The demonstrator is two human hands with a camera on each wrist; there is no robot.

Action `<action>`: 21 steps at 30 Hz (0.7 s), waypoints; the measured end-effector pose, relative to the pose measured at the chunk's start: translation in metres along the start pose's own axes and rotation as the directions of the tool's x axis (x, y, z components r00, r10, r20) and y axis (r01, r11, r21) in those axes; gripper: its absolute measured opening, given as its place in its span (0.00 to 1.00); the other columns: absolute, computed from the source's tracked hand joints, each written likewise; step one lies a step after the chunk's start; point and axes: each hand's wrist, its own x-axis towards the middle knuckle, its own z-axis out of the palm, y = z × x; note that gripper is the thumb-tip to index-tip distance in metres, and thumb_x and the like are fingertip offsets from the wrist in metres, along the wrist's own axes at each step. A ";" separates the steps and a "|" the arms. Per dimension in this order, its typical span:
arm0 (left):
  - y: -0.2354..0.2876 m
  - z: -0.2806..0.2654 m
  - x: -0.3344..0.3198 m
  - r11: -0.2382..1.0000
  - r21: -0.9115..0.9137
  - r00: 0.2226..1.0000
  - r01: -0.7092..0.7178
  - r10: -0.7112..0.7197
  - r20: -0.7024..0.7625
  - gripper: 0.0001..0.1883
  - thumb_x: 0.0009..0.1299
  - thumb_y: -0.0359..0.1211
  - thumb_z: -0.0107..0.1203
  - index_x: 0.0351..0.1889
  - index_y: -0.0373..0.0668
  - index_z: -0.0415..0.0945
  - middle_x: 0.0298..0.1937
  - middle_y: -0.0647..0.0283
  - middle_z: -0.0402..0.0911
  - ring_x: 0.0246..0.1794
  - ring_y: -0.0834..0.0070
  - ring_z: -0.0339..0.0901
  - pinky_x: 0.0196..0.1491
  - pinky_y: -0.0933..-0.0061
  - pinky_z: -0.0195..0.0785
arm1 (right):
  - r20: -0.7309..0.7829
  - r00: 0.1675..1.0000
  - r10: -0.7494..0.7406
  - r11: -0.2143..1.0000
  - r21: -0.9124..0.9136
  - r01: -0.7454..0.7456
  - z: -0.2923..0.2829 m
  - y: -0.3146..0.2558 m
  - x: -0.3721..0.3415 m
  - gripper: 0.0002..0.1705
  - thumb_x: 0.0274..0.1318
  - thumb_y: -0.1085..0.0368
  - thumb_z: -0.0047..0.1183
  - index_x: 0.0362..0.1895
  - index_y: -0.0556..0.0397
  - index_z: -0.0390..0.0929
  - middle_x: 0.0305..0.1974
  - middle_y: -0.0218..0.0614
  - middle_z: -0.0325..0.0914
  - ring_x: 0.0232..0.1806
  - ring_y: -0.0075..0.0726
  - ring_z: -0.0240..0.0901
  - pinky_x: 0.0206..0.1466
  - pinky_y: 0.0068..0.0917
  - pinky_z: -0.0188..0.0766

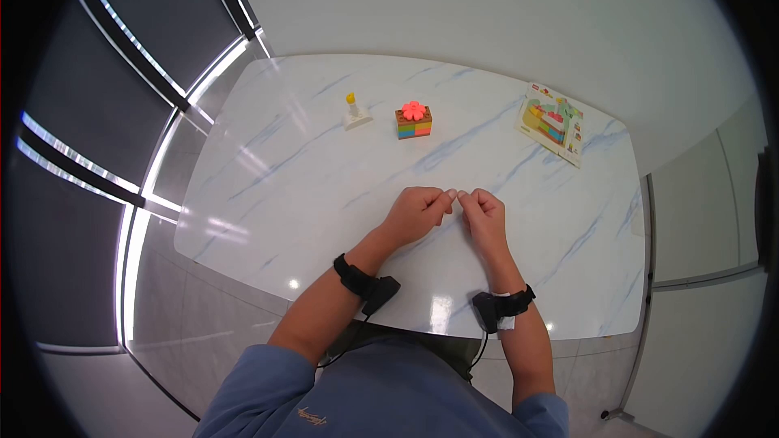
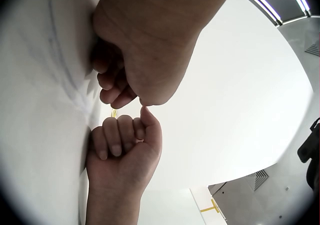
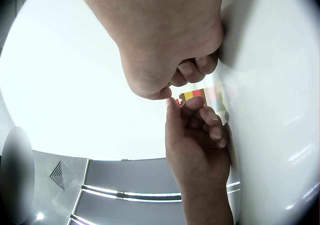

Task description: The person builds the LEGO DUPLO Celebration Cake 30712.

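My left hand and right hand rest on the marbled table, thumb tips meeting. Both hold nothing. In the right wrist view the left hand has loosely curled fingers; in the left wrist view the right hand has its fingers folded toward the palm. Beyond them stands a block of toy bricks, brown above blue, green, yellow and orange-red, topped by a coral flower piece. To its left is a white toy piece with a yellow tip.
A printed booklet with a picture of a brick model lies at the table's back right. The white table has blue veining and rounded corners. A pale wall rises behind it, and dark panels stand on the left.
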 end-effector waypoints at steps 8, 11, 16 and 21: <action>-0.002 0.001 0.000 1.000 0.006 1.000 -0.015 0.015 -0.001 0.23 0.76 0.43 0.52 0.24 0.35 0.80 0.15 0.64 0.74 0.17 0.79 0.69 0.26 0.73 0.64 | 0.007 1.000 0.008 1.000 -0.005 -0.008 0.000 -0.002 -0.001 0.23 0.63 0.62 0.56 0.17 0.48 0.62 0.18 0.16 0.58 0.23 0.12 0.50 0.25 0.18 0.47; -0.003 0.001 0.000 1.000 0.011 1.000 -0.016 0.016 -0.003 0.23 0.76 0.43 0.52 0.24 0.35 0.80 0.14 0.64 0.74 0.17 0.78 0.69 0.26 0.73 0.64 | 0.007 1.000 0.012 1.000 0.007 -0.012 -0.001 0.001 0.000 0.23 0.63 0.63 0.56 0.17 0.48 0.62 0.18 0.16 0.58 0.23 0.12 0.50 0.25 0.18 0.47; 0.000 -0.001 -0.001 0.999 0.032 1.000 0.003 -0.004 0.023 0.23 0.77 0.44 0.51 0.26 0.36 0.80 0.16 0.69 0.74 0.20 0.83 0.67 0.27 0.77 0.63 | 0.005 1.000 0.005 1.000 0.006 -0.005 0.000 0.001 0.000 0.23 0.63 0.63 0.56 0.17 0.48 0.62 0.18 0.15 0.58 0.23 0.11 0.49 0.25 0.18 0.47; 0.002 -0.001 -0.001 1.000 0.027 1.000 0.008 -0.008 0.022 0.23 0.77 0.44 0.51 0.26 0.36 0.80 0.16 0.69 0.74 0.20 0.83 0.67 0.27 0.77 0.63 | 0.006 1.000 -0.003 1.000 0.004 0.003 0.000 0.003 0.001 0.23 0.63 0.63 0.56 0.17 0.48 0.62 0.18 0.15 0.57 0.22 0.11 0.49 0.25 0.18 0.46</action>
